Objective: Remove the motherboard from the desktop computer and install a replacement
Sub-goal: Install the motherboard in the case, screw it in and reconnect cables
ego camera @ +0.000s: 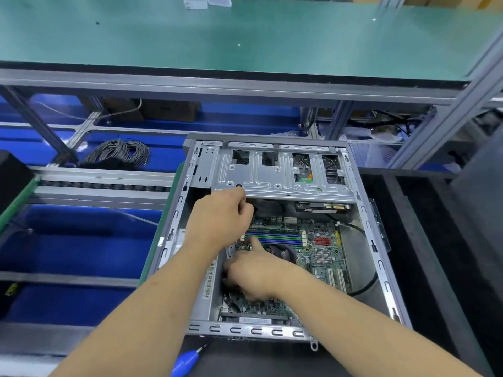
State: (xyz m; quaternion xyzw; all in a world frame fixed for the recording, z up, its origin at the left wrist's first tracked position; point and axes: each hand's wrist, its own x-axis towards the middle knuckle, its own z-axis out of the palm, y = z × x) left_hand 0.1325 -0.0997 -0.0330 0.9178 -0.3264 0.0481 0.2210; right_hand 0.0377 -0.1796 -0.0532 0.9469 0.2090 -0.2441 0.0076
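Both bare forearms reach forward from the near edge of the view into the open desktop computer case point(272, 240), which lies on its side on a dark mat point(424, 240). The left hand point(221, 217) is at the far left part of the case interior, just below the silver drive cage point(280, 170); its fingers are curled tight and pointed toward the far edge, as if pinching something small, but what they hold is hidden behind the knuckles. The right hand point(253, 270) crosses in from the right and lies low over the left part of the motherboard point(313, 248), its fingers bent down and spread over the board's left edge; whether they grip anything I cannot tell. The green motherboard sits inside the case, filling the floor between the drive cage and the near wall, with blue and green memory slots point(275, 237) running across it just beyond the right hand and red connectors point(322, 241) toward its right side. A screwdriver with a blue handle point(186, 361) lies at the near edge of the mat, just outside the case's near wall. To the left of the case runs a roller conveyor track point(103, 183) over blue bins point(76, 240), with a coil of grey cable point(118, 153) beyond it. Above, a green-topped shelf point(217, 36) on an aluminium frame spans the far side of the station.
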